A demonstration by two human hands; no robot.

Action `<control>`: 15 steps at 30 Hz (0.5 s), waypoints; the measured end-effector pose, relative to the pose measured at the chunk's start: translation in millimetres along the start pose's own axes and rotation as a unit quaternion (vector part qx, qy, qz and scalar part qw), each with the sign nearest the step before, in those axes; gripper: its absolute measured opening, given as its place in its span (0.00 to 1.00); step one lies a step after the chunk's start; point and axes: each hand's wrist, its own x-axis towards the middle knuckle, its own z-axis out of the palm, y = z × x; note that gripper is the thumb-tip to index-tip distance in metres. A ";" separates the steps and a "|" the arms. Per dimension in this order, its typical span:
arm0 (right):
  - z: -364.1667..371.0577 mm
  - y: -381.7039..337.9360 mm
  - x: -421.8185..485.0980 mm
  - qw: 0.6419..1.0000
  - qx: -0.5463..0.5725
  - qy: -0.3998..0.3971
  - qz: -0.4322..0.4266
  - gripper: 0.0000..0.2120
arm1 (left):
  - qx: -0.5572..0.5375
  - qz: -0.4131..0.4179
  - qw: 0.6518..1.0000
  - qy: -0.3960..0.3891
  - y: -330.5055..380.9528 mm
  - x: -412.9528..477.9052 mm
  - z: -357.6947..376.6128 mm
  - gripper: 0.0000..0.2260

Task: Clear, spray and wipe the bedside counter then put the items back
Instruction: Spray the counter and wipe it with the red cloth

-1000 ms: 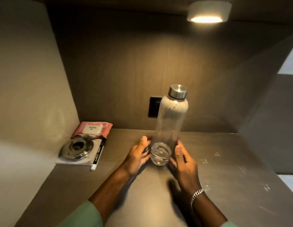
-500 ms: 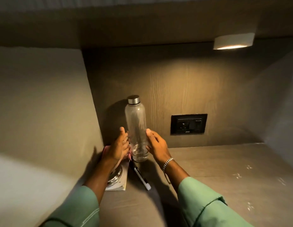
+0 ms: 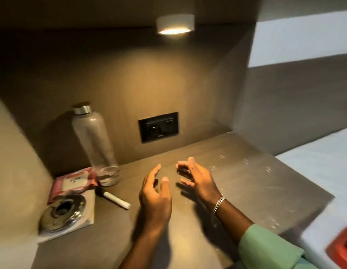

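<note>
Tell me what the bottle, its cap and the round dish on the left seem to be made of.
Bottle: clear glass or hard plastic; the wall shows through it, and the look cannot settle which.
Cap: likely brushed steel, silver with a soft sheen.
Round dish: polished metal, probably steel or chrome plate, with bright mirror-like reflections.

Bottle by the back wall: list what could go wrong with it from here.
1. The tall bottle stands with its base against the pink wipes pack; if it sits partly on that edge, it may tip.
2. The marker lies loose just in front of it, so a knock could roll it into the base.
3. Both hands, left and right, are open and off it, so nothing steadies it.
</note>
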 end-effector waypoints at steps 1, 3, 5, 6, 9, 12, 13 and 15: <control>-27.1 -2.0 -14.2 1.000 -0.005 0.027 -0.003 0.23 | -0.004 0.004 0.999 -0.041 3.4 -13.2 19.8 0.16; -80.8 -6.1 -42.6 0.997 -0.007 0.075 -0.036 0.27 | -0.015 0.002 0.994 -0.113 12.3 -35.1 58.9 0.15; -141.6 -7.3 -72.0 0.986 0.015 0.146 -0.075 0.24 | -0.042 -0.007 0.983 -0.176 22.5 -62.3 109.4 0.13; -175.1 -7.0 -87.7 0.978 0.027 0.185 -0.088 0.20 | -0.058 -0.010 0.977 -0.204 26.7 -80.2 138.0 0.13; -277.8 4.1 -132.9 0.955 0.026 0.276 -0.108 0.10 | -0.072 0.012 0.953 -0.293 33.8 -146.9 222.4 0.13; -387.0 32.0 -178.3 0.933 0.008 0.350 -0.084 0.07 | -0.063 -0.012 0.922 -0.382 28.8 -228.5 310.1 0.12; -424.6 45.5 -191.7 0.923 -0.004 0.378 -0.069 0.08 | -0.056 -0.029 0.913 -0.403 21.6 -256.9 341.3 0.13; -493.9 77.8 -215.4 0.904 -0.047 0.424 -0.035 0.09 | -0.024 -0.053 0.898 -0.436 -0.5 -309.9 399.4 0.15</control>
